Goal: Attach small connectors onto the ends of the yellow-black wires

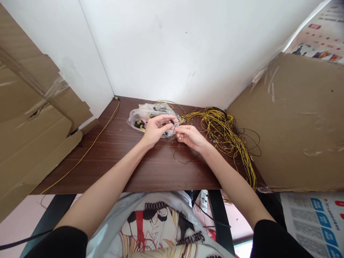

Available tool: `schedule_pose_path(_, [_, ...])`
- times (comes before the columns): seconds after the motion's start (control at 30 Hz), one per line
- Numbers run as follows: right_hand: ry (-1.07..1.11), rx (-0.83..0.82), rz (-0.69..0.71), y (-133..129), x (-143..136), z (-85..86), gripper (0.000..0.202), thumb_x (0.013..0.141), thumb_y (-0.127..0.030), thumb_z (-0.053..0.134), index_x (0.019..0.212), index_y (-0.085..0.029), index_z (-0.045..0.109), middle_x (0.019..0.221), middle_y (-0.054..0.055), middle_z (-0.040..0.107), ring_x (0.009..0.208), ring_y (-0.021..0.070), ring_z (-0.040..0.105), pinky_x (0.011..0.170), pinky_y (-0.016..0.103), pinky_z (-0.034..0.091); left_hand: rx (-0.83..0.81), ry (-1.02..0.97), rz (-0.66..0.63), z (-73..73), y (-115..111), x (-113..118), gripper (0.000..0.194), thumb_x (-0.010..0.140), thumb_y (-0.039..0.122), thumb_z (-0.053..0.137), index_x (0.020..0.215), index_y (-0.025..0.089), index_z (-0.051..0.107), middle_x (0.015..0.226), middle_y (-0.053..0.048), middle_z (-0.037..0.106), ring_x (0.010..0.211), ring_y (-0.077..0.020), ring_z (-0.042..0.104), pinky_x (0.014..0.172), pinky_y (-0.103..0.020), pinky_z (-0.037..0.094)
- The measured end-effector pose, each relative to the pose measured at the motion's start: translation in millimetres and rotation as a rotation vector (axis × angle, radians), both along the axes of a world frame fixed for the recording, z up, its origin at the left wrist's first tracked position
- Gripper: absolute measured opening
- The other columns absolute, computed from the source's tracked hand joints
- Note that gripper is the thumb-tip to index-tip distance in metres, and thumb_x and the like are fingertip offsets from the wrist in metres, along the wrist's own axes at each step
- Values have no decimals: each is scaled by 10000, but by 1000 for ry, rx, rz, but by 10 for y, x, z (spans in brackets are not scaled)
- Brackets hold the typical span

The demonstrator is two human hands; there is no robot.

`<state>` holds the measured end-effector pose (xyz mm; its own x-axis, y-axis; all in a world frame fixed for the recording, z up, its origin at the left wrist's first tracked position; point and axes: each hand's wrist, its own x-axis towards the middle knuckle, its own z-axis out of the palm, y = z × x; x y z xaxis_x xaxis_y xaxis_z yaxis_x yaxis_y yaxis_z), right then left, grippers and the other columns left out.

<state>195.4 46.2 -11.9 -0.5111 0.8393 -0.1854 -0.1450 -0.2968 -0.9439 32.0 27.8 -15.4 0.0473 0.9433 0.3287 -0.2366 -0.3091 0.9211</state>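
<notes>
My left hand (158,129) is closed at the fingertips on a small black part (172,122), above the right side of a clear plastic bag (133,116). Beside it, my right hand (189,137) pinches a thin wire (181,137) close to that part. Black and yellow pieces (139,124) show in the bag. To the right of my hands lies a large tangled bundle of yellow and black wires (220,127). A dark wire loop (185,163) hangs below my right hand.
One yellow cable (99,134) runs along the left of the brown table (161,172), with a connector (116,98) at the back corner. Cardboard sheets stand at left (27,118) and right (292,125). A white wall (172,50) rises behind.
</notes>
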Motion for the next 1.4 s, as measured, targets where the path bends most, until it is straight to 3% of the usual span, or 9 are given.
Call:
schedule_pose_path(0.3, [-33,16,63,-8,3,-15,230,689,-320,752,691,-129,625,593,-19,573,515,49,486,503,197,334,-92,-100,28,10,9,8,248,639,213,758,869,128,720,804,-54,727,625,-110,614,711,-283,522])
schedule_pose_path(0.63, [-121,126,88,14,38,-18,290,681,-411,742,709,-148,625,641,-10,592,580,76,525,549,218,388,-177,-155,30,-19,17,22,299,613,249,779,869,122,691,802,-63,723,642,-116,623,685,-274,524])
schedule_pose_path(0.8, [-267,447,-149,-3,16,20,280,673,-400,736,813,-169,660,786,29,660,678,117,565,595,247,423,-80,40,101,-33,18,29,284,654,279,738,886,125,682,809,-65,710,754,-161,659,724,-283,532])
schedule_pose_path(0.9, [-253,552,-270,-6,6,26,266,707,-401,709,859,-188,664,779,24,659,704,134,578,645,272,450,-36,136,137,-55,19,32,273,678,291,720,893,125,695,843,-78,714,791,-171,664,751,-282,526])
schedule_pose_path(1.1, [-259,622,-297,-29,3,30,223,746,-409,678,803,-193,668,706,18,648,662,144,583,667,301,469,-29,190,77,-58,-5,38,281,686,321,725,892,130,721,811,-69,720,713,-159,652,718,-287,533])
schedule_pose_path(1.23, [-252,648,-308,-36,2,32,197,748,-383,682,817,-199,665,726,17,659,660,141,589,675,306,479,-75,164,28,-41,-10,43,286,669,306,741,880,115,731,704,-46,696,597,-122,606,646,-272,525])
schedule_pose_path(1.4, [-236,616,-282,-46,5,36,199,748,-384,683,830,-203,662,740,26,672,701,166,624,696,329,504,-138,65,-35,-42,-4,44,304,658,336,754,857,106,737,726,-65,707,601,-125,610,648,-292,536])
